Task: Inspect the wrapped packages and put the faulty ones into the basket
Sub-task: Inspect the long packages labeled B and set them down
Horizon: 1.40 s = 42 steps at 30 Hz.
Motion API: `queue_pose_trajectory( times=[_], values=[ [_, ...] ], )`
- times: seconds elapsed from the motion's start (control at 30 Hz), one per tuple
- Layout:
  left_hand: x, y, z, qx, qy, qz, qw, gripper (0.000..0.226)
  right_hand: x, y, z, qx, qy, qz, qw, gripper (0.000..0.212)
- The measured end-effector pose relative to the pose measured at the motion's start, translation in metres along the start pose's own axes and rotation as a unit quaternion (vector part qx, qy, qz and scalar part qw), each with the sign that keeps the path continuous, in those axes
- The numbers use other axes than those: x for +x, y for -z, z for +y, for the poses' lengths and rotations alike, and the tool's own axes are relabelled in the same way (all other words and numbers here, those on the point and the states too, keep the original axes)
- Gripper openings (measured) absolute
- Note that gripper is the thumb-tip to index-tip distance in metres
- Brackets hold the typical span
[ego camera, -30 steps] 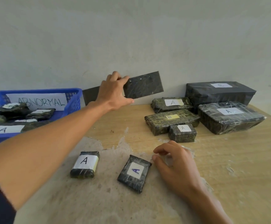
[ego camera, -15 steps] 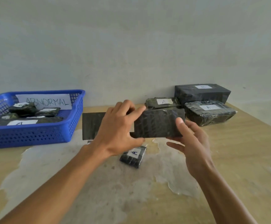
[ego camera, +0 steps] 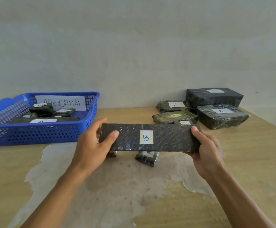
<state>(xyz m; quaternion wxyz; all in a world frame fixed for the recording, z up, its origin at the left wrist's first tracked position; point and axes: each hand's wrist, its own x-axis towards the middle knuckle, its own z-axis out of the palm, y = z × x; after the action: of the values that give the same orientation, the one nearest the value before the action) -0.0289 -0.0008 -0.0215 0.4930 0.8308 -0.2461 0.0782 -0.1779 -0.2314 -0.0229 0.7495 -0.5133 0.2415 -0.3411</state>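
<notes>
Left hand [ego camera: 93, 145]: grips the package's left end, thumb on top.
Right hand [ego camera: 206, 148]: grips its right end.
Package [ego camera: 167, 137]: held level between both hands, "B" label up.
Basket [ego camera: 40, 134]: beyond left hand.

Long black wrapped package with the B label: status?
Left hand and right hand grip its ends. Long black plastic-wrapped package held above table. Blue plastic basket left, path unobstructed.

Left hand [ego camera: 91, 145] and right hand [ego camera: 206, 150] grip the ends of a long B-labelled package [ego camera: 167, 137] above the table [ego camera: 249, 162].
</notes>
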Motion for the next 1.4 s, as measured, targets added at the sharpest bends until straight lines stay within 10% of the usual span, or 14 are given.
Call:
queue_pose_trajectory(
  times=[0.1,0.27,0.6,1.03,1.4],
  values=[
    [0.002,-0.006,-0.002,-0.231,0.128,0.034,0.964,0.014,0.000,-0.003,0.004,-0.031,-0.003,0.009,0.999,0.023],
    [0.000,-0.012,-0.003,-0.329,0.160,0.079,0.927,0.012,-0.002,-0.006,0.004,-0.161,0.024,0.031,0.986,0.028],
    [-0.028,-0.016,0.000,-0.156,0.047,0.113,0.980,0.008,-0.003,-0.010,0.015,-0.230,0.061,0.041,0.970,0.055],
    [-0.036,-0.018,0.011,-0.126,0.056,0.163,0.977,0.027,-0.020,-0.020,0.024,-0.345,0.166,0.094,0.919,0.031],
    [-0.041,-0.025,0.007,-0.087,0.021,0.186,0.979,0.039,-0.030,-0.025,0.027,-0.443,0.172,0.113,0.873,0.078]
  ],
)
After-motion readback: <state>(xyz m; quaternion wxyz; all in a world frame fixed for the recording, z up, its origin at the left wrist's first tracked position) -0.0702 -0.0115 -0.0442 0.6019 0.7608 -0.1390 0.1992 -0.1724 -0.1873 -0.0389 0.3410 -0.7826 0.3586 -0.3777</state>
